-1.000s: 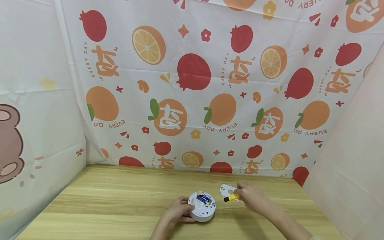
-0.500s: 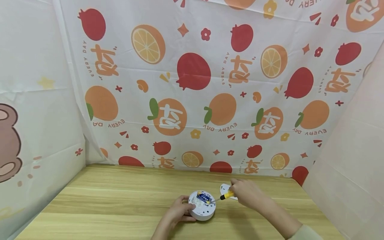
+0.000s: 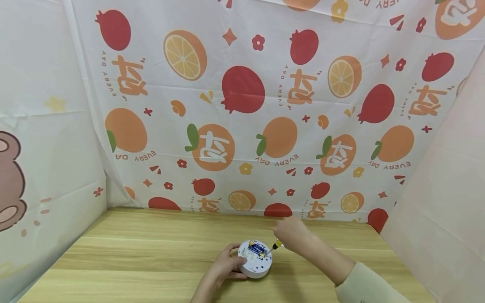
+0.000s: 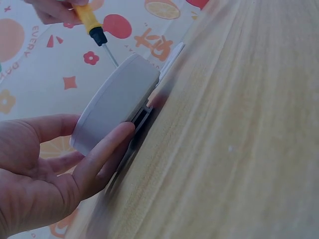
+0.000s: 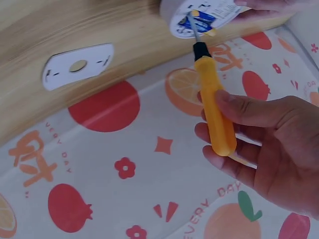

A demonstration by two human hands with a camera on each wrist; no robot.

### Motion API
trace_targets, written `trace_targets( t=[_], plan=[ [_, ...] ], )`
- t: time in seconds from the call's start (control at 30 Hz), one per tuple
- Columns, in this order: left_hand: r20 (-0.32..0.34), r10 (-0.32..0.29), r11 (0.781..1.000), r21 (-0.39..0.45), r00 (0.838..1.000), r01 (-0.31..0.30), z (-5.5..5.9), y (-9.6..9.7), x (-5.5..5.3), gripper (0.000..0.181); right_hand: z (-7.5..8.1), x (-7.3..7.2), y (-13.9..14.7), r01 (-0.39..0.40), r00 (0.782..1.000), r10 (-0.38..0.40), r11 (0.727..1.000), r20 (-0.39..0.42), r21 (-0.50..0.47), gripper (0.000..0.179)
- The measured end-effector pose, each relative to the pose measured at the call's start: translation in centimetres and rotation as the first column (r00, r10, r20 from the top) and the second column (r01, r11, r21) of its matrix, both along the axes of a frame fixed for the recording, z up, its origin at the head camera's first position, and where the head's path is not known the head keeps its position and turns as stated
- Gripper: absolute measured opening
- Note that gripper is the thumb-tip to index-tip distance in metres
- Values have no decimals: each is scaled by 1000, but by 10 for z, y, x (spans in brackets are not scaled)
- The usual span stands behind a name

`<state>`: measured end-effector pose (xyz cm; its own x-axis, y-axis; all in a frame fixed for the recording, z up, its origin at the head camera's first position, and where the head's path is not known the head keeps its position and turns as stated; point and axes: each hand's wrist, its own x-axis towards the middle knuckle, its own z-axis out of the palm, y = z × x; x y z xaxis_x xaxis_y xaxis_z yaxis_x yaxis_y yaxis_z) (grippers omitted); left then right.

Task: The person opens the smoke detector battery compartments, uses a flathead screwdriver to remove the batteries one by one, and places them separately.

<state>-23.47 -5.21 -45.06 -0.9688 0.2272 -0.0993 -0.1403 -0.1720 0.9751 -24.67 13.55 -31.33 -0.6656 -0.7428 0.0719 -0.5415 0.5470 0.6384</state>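
Note:
My left hand (image 3: pixel 225 265) grips a round white smoke detector (image 3: pixel 254 273) by its left side, with the thumb over its face. Blue-and-yellow batteries (image 5: pixel 204 21) sit in a compartment in that face. In the left wrist view, the fingers (image 4: pixel 107 154) reach under the detector's body (image 4: pixel 117 102), held close to the tabletop. My right hand (image 3: pixel 293 233) holds a yellow-handled screwdriver (image 5: pixel 214 99) with a black collar, the thumb along one side and fingers around the other. The metal tip is at the battery compartment, near the end of a battery.
A flat white mounting plate (image 5: pixel 94 59) with a central hole lies on the wooden table (image 3: pixel 151 252), just beyond the detector. From the head view my right hand mostly hides it. A fruit-print cloth (image 3: pixel 242 168) hangs along the table's back edge.
My right hand has moved left and slightly up, tilting the screwdriver more steeply. Its tip has shifted from the detector's right edge onto the battery area. The left hand keeps its hold.

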Motion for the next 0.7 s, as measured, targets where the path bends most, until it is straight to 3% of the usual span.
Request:
trace_targets(
  t=[0.23, 0.5, 0.7],
  plan=[
    [-4, -3, 1000, 16, 1000, 3, 0, -1, 0, 54, 2, -2, -3, 13, 999, -13, 1000, 35, 9, 15],
    [-9, -5, 1000, 16, 1000, 5, 0, 0, 0, 54, -4, -6, 13, 37, 990, -25, 996, 138, -84, 13],
    [-10, -11, 1000, 18, 1000, 11, -3, -1, 0, 55, -7, -2, 18, 12, 992, 3, 993, 130, -116, 15]
  ],
)
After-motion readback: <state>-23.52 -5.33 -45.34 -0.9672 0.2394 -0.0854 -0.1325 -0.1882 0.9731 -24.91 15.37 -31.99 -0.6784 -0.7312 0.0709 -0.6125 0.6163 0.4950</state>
